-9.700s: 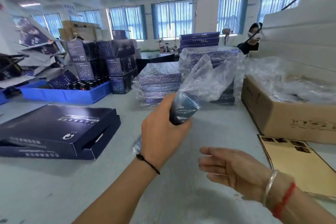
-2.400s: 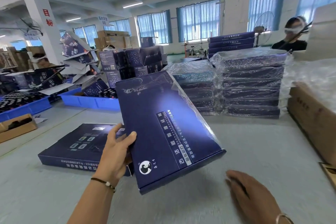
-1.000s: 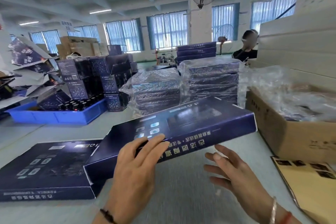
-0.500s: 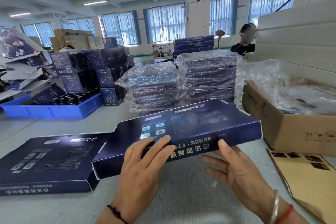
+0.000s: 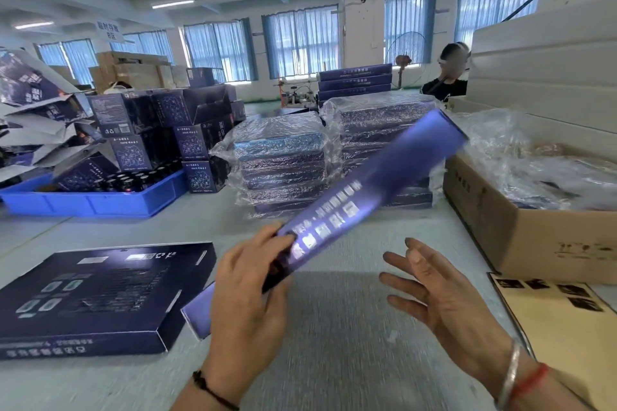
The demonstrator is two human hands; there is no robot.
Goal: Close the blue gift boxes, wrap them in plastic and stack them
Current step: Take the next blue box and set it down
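My left hand [image 5: 248,307] grips a flat blue gift box [image 5: 364,190] near its lower end. The box is tilted steeply on edge, blurred with motion, its far end raised to the upper right. My right hand [image 5: 437,294] hovers just right of the box with fingers spread, touching nothing. A second blue gift box [image 5: 90,297] lies flat on the table at the left. Two stacks of plastic-wrapped blue boxes, a lower one [image 5: 280,160] and a taller one [image 5: 374,120], stand behind.
A cardboard carton [image 5: 534,243] holding clear plastic bags stands at the right, a brown printed sheet [image 5: 567,327] in front of it. A blue tray [image 5: 90,200] of bottles and dark cartons sits at the back left. A person [image 5: 449,77] stands behind the stacks.
The box, held level in both hands half a second ago, has swung up on edge in my left hand. My right hand has come off it and opened.
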